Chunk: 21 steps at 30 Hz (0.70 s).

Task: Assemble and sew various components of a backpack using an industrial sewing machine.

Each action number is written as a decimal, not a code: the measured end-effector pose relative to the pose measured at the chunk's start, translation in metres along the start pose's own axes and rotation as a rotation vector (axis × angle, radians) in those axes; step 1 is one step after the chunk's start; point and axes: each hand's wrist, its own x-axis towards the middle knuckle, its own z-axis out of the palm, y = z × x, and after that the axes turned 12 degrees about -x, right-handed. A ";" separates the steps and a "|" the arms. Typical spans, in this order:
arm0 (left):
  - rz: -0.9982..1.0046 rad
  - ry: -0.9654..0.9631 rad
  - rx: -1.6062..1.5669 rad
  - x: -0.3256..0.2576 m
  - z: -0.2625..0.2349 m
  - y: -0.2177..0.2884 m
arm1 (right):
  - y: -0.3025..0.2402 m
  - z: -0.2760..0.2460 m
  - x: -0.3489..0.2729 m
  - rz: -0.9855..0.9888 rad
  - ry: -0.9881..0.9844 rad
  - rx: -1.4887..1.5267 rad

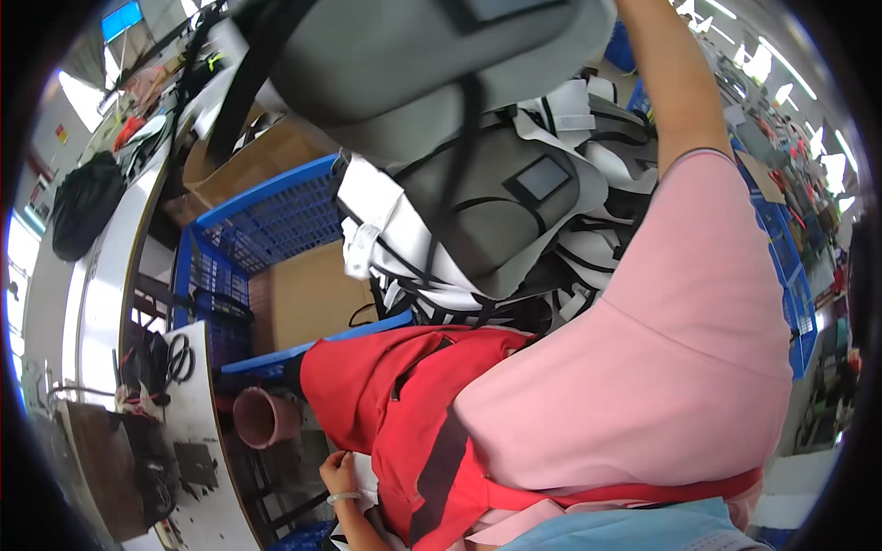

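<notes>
My left hand (339,472) is low at the left, with a pale bracelet on its wrist. Its fingers are curled together, and what they hold, if anything, is too small to make out. A white piece (366,476) shows right beside it. My right arm (680,87) reaches up in its pink sleeve, and its hand is beyond the top edge. Close to that arm, a large grey fabric panel (386,83) with black straps hangs in the air, slightly blurred. Below it, a similar grey panel (501,202) with a dark-framed window lies on a heap of white and black strapped pieces (588,248).
A blue plastic crate (266,197) with cardboard (312,294) inside stands left of the heap. Left of my body are a pink bucket (266,418) and a white worktable (207,404) holding black scissors (180,358). More blue crates (790,275) line the right side.
</notes>
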 end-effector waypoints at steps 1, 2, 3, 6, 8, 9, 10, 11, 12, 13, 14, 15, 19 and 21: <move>0.009 -0.012 0.009 0.004 0.001 -0.001 | 0.052 -0.011 -0.005 0.094 -0.039 0.055; 0.020 -0.052 0.006 0.018 0.007 -0.005 | 0.117 -0.049 0.010 0.181 -0.178 -0.065; -0.020 -0.010 0.031 0.005 -0.003 -0.007 | 0.137 -0.038 -0.028 0.225 -0.191 -0.149; 0.014 -0.123 0.009 0.036 0.023 -0.005 | 0.248 -0.138 -0.038 0.039 -0.584 -0.966; -0.020 -0.024 0.089 0.007 -0.001 0.011 | 0.238 -0.075 -0.126 0.237 -0.944 -0.884; 0.008 -0.054 0.105 0.017 0.004 0.013 | 0.248 -0.076 -0.158 0.374 -1.098 -0.804; 0.024 -0.065 0.122 0.021 0.006 0.012 | 0.247 -0.070 -0.182 0.502 -1.257 -0.695; -0.032 0.043 0.160 -0.011 -0.019 0.013 | 0.174 -0.005 -0.232 0.608 -1.615 -0.407; 0.061 -0.089 0.193 0.026 0.003 0.017 | 0.244 -0.063 -0.246 0.666 -1.536 -0.522; 0.089 -0.110 0.272 0.029 0.005 0.022 | 0.231 -0.026 -0.271 0.253 -1.547 -0.707; 0.086 -0.106 0.276 0.030 0.004 0.028 | 0.224 -0.024 -0.298 0.275 -1.514 -0.820; 0.068 -0.054 0.443 0.003 -0.014 0.038 | 0.171 0.020 -0.321 0.191 -1.558 -0.852; 0.012 0.022 0.825 -0.042 -0.032 0.103 | 0.151 0.043 -0.289 0.126 -1.715 -0.847; -0.027 -0.072 0.918 -0.030 -0.047 0.119 | 0.203 0.017 -0.242 0.676 -1.459 -0.641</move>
